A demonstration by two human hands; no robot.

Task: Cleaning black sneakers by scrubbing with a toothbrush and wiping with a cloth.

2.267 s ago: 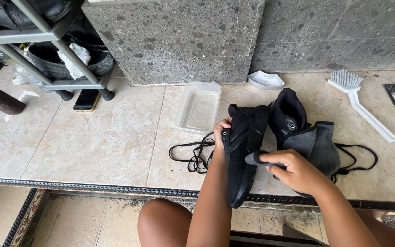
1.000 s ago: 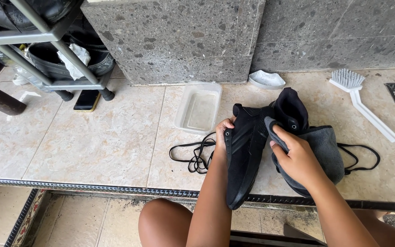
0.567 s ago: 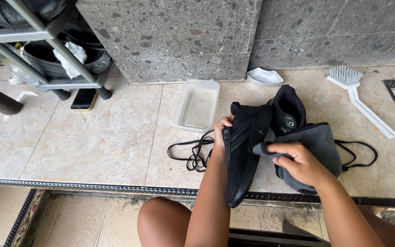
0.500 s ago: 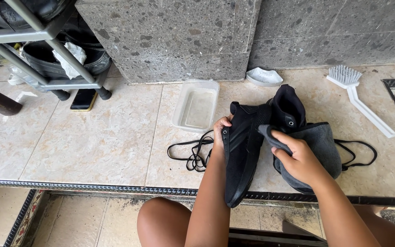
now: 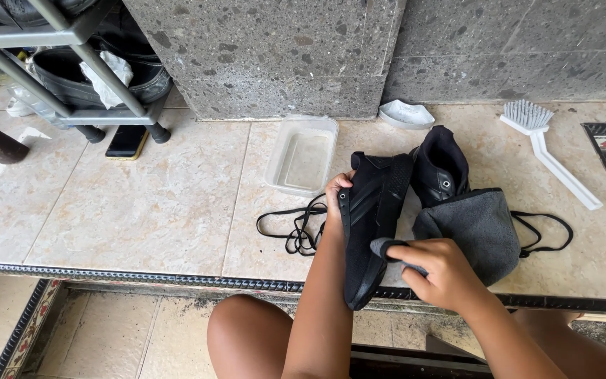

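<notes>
Both grips are closed on their things: the left hand (image 5: 336, 198) clasps the black sneaker (image 5: 372, 224) near its heel end, fingers curled over the upper edge, holding it up on its side above the tiled floor ledge (image 5: 142, 210), with the toe pointing down toward the person's knees. The right hand (image 5: 442, 270) is closed around a bunched corner of the grey cloth (image 5: 478, 228) and presses that corner against the side of the sneaker near its toe half. The rest of the cloth lies spread on the ledge just to the right of the shoe.

Behind the cloth sits the second black sneaker (image 5: 442, 167), upright, its opening facing the camera and touching the held shoe's heel. Loose black laces (image 5: 296, 224) lie tangled on the tiles just left of the left hand, and another black lace (image 5: 548, 228) loops out from under the cloth on the right.

Beyond the shoes a clear rectangular plastic container (image 5: 303, 154) stands with a little water in it. A small white dish (image 5: 406, 114) rests against the speckled stone wall (image 5: 275, 49). A white scrubbing brush (image 5: 545, 144) lies well to the right, bristles away from the person. At far left a grey metal rack (image 5: 71, 77) stands with a dark phone (image 5: 126, 142) lying flat at its foot.
</notes>
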